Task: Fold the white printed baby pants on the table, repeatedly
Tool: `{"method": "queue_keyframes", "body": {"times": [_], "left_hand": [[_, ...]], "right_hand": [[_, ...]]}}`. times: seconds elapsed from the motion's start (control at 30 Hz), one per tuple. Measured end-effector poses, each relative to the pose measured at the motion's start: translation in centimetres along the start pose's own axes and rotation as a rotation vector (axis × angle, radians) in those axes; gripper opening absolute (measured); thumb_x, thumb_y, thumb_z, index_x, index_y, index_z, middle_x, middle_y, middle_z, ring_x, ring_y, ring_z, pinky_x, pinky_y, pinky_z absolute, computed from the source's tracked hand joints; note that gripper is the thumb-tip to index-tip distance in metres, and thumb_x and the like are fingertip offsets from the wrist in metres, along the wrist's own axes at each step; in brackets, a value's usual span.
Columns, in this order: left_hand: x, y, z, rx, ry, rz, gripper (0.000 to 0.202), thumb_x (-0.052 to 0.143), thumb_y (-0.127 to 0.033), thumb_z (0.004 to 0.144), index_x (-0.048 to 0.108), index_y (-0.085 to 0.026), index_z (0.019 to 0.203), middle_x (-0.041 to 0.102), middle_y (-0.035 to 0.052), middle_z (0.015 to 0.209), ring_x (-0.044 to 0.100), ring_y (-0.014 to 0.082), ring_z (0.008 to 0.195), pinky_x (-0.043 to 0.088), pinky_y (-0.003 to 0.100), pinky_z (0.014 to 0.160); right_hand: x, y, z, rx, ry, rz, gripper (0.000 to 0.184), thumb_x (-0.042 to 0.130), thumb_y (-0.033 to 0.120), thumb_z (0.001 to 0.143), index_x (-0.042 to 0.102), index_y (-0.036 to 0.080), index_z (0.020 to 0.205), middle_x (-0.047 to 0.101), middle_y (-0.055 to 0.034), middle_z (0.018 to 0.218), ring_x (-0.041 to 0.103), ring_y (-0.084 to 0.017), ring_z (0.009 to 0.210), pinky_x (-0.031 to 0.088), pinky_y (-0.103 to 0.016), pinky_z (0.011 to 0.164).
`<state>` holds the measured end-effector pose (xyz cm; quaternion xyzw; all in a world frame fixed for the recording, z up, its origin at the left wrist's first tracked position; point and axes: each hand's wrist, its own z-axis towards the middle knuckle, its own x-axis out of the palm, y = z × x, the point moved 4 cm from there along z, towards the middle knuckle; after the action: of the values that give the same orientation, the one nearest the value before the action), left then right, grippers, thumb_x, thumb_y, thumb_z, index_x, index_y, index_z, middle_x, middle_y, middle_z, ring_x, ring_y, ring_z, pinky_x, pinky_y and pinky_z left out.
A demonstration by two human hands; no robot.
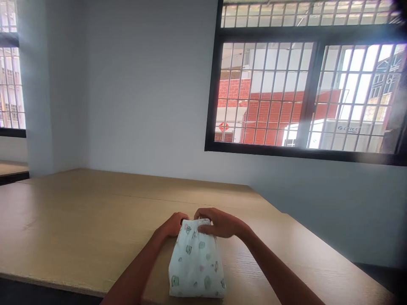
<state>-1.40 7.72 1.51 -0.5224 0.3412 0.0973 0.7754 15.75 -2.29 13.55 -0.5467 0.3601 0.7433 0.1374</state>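
A folded pair of white pants [196, 262] with a small green and pink animal print lies on the table, its gathered elastic waistband at the far end. My right hand [218, 222] grips the right side of that waistband, thumb on top and fingers curled over the far edge. At the waistband's left corner, my left hand [176, 223] is closed on the cloth, with most of its fingers hidden behind the fabric.
The wooden table [95, 220] spreads far to the left, with its front edge at lower left and a slanting right edge. A pale wall [146, 93] stands behind it. A barred window [263, 93] is at upper right.
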Motion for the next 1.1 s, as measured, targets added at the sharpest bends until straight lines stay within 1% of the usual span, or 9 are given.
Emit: {"method": "queue_keyframes", "body": {"times": [0.17,0.33,0.53,0.63,0.73,0.8,0.87,1.0,1.1], "left_hand": [[-1.6,1.5,-0.6,0.010,-0.042,-0.127,0.033,0.046,-0.038,0.082,0.064,-0.013,0.093,0.062,0.0023,0.077,0.054,0.0144,0.065,0.042,0.025,0.061],[-1.5,1.7,-0.6,0.006,-0.018,-0.121,0.036,0.054,-0.041,0.081,0.065,-0.014,0.102,0.063,0.0031,0.082,0.057,0.0165,0.074,0.045,0.026,0.069],[-1.5,-4.5,-3.3,0.089,-0.273,0.288,0.027,0.052,-0.025,0.082,0.062,-0.019,0.106,0.063,0.0086,0.107,0.057,0.0226,0.099,0.045,0.033,0.089],[1.1,-6.9,-6.0,0.170,-0.154,0.348,0.030,0.045,-0.029,0.088,0.061,-0.022,0.113,0.063,0.0099,0.116,0.057,0.0243,0.107,0.044,0.035,0.095],[3.6,-6.2,-8.5,0.169,0.034,0.369,0.056,0.045,-0.045,0.092,0.043,-0.021,0.142,0.040,0.0100,0.149,0.034,0.0281,0.137,0.026,0.041,0.114],[3.8,-4.5,-9.8,0.080,0.085,0.399,0.068,0.044,-0.053,0.092,0.031,-0.019,0.150,0.025,0.0090,0.157,0.019,0.0296,0.145,0.014,0.045,0.119],[3.0,-3.1,-10.6,0.021,0.112,0.415,0.071,0.045,-0.055,0.091,0.030,-0.020,0.150,0.022,0.0070,0.157,0.018,0.0291,0.145,0.013,0.045,0.120],[1.1,-3.1,-10.9,0.017,0.022,0.426,0.062,0.042,-0.050,0.094,0.032,-0.023,0.149,0.027,0.0049,0.156,0.023,0.0263,0.144,0.017,0.044,0.120],[1.3,-4.6,-10.3,0.089,-0.037,0.446,0.058,0.042,-0.043,0.095,0.034,-0.022,0.149,0.028,0.0048,0.156,0.022,0.0256,0.144,0.016,0.045,0.120]], "right_hand": [[3.7,-7.5,6.1,0.134,-0.039,0.005,0.016,0.058,0.016,0.081,0.068,0.017,0.093,0.070,-0.0043,0.091,0.064,-0.020,0.080,0.047,-0.026,0.065],[6.5,-9.7,6.3,0.155,-0.142,-0.005,0.020,0.061,0.015,0.080,0.066,0.017,0.099,0.069,-0.0068,0.100,0.063,-0.022,0.092,0.049,-0.032,0.079],[5.8,-7.6,4.5,0.083,-0.341,-0.023,0.037,0.056,0.016,0.085,0.056,0.017,0.122,0.055,-0.0130,0.125,0.056,-0.025,0.112,0.046,-0.036,0.094],[7.0,-5.2,2.3,-0.008,-0.353,0.005,0.035,0.044,0.016,0.092,0.056,0.021,0.125,0.057,-0.0117,0.126,0.053,-0.025,0.118,0.043,-0.040,0.100],[9.4,-3.9,-0.5,-0.001,-0.137,-0.002,0.048,0.041,0.027,0.096,0.041,0.018,0.143,0.043,-0.0142,0.146,0.037,-0.028,0.136,0.030,-0.047,0.112],[10.1,-4.1,-2.3,0.086,0.022,-0.034,0.058,0.039,0.038,0.098,0.029,0.015,0.150,0.026,-0.0153,0.155,0.020,-0.030,0.144,0.018,-0.052,0.116],[9.8,-4.6,-3.6,0.178,0.118,-0.068,0.063,0.034,0.045,0.099,0.022,0.014,0.152,0.016,-0.0144,0.158,0.011,-0.030,0.145,0.010,-0.056,0.116],[8.6,-4.4,-3.8,0.246,0.086,-0.153,0.064,0.030,0.047,0.100,0.021,0.012,0.153,0.012,-0.0136,0.158,0.006,-0.030,0.146,0.004,-0.059,0.115],[9.0,-2.8,-2.8,0.177,0.034,-0.146,0.063,0.028,0.047,0.100,0.021,0.012,0.153,0.014,-0.0122,0.158,0.006,-0.029,0.146,0.005,-0.057,0.116]]}}
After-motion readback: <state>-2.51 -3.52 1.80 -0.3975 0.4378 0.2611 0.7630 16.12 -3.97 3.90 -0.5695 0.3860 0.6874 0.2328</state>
